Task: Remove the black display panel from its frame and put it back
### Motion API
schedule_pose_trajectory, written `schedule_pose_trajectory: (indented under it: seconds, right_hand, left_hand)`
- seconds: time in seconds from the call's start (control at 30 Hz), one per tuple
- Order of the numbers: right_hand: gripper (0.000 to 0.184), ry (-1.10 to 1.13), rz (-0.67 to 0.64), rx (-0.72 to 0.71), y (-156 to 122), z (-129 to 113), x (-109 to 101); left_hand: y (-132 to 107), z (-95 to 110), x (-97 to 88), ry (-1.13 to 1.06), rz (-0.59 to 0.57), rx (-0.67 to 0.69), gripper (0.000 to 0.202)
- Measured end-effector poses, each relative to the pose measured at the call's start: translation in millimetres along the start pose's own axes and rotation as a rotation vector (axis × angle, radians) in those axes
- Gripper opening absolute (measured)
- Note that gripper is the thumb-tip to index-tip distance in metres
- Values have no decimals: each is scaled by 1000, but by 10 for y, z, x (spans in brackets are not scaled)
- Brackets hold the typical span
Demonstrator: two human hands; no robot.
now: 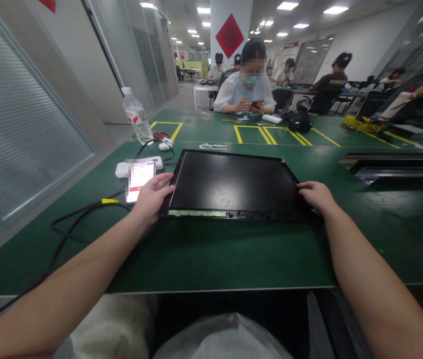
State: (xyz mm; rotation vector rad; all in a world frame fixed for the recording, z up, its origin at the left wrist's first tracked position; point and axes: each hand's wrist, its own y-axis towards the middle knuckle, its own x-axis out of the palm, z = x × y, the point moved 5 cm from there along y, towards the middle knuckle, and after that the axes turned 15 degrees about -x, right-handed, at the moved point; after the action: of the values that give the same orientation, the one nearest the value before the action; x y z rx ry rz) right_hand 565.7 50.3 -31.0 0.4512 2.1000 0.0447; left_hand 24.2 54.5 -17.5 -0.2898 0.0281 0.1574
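A black flat screen panel (234, 182) lies face up on the green table mat (211, 254) in front of me, with a strip of green circuit board showing along its near edge. My left hand (151, 197) grips the panel's near left corner, thumb on top and fingers curled round the edge. My right hand (317, 196) holds the near right corner the same way, fingers wrapped on the frame.
Left of the panel lie a lit phone (139, 179), a white power bank (121, 168) and black cables (80, 212). A water bottle (136, 117) stands at the far left. Another dark panel (398, 164) lies at right. People sit at tables beyond.
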Motion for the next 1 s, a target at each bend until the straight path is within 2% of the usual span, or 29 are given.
schedule_pose_trajectory:
  seconds: [0.23, 0.5, 0.63, 0.8, 0.9, 1.0]
  right_hand:
    - [29, 3, 10, -5, 10, 11, 11]
    - [27, 22, 14, -15, 30, 32, 48]
    - [27, 25, 23, -23, 32, 44, 56]
    - [27, 27, 27, -33, 43, 70, 70]
    - [27, 29, 25, -39, 49, 81, 83]
    - [27, 29, 26, -45, 49, 78, 86]
  left_hand:
    - [-113, 45, 65, -298, 87, -122, 37]
    - [-247, 102, 185, -396, 57, -240, 40]
    - [-268, 110, 194, -372, 6, -317, 52]
    - [-262, 108, 175, -276, -44, -336, 60]
    - [-278, 99, 191, -197, -47, -337, 50]
    - [-279, 113, 202, -154, -47, -268, 34]
